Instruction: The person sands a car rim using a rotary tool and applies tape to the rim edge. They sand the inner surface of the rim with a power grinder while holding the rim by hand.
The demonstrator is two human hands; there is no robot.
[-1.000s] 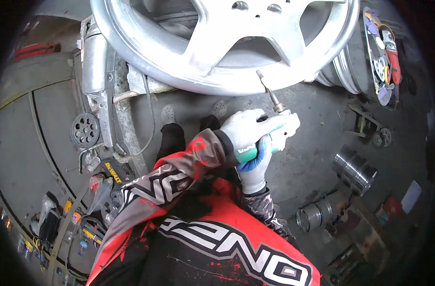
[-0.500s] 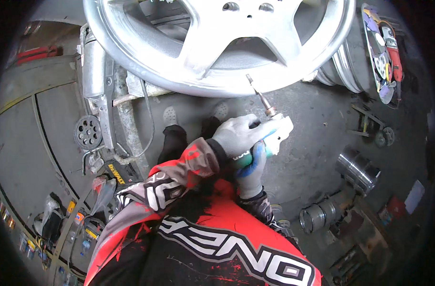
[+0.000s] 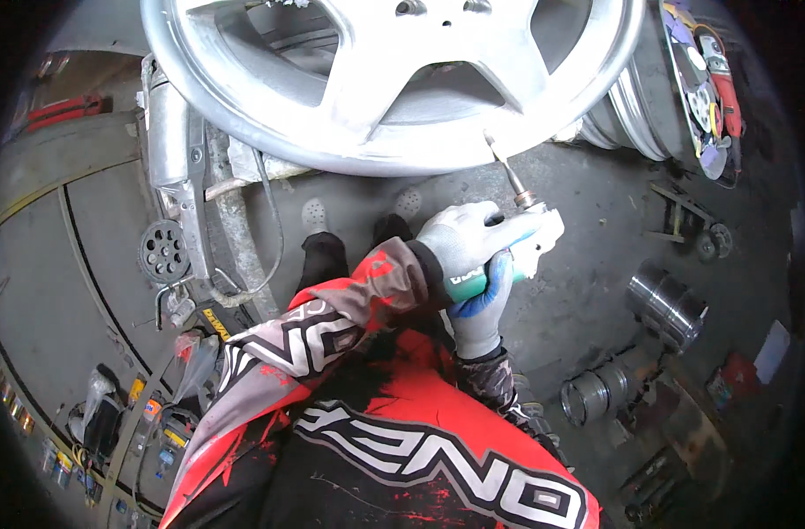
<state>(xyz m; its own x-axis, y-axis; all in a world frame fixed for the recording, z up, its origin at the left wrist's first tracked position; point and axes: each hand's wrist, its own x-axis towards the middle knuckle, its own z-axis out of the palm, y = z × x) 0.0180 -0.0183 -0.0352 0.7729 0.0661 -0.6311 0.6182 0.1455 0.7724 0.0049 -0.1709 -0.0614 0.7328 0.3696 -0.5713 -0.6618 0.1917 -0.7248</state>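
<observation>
Both my gloved hands hold a green angle grinder [image 3: 467, 286] with a silver head, from which a thin shaft with a narrow bit [image 3: 510, 172] points away from me. My left hand [image 3: 461, 238] lies over the top of the tool, fingers stretched toward its head. Below it, my right hand [image 3: 480, 316] is wrapped round the green body. Ahead lies a large silver alloy wheel [image 3: 393, 152], spokes facing up. The bit's tip overlaps the wheel's near rim in the view; whether they touch I cannot tell.
On the left stand a metal arm with a silver cylinder [image 3: 168, 132] and a holed black disc [image 3: 164, 249]. A red grinder [image 3: 727, 97] lies among discs at the far right. Shiny metal drums [image 3: 665, 304] sit at right, and bottles and tools lie at lower left.
Both hands and the grinder have moved to the right, and the bit's tip now sits further right along the wheel's near rim. My grip looks the same.
</observation>
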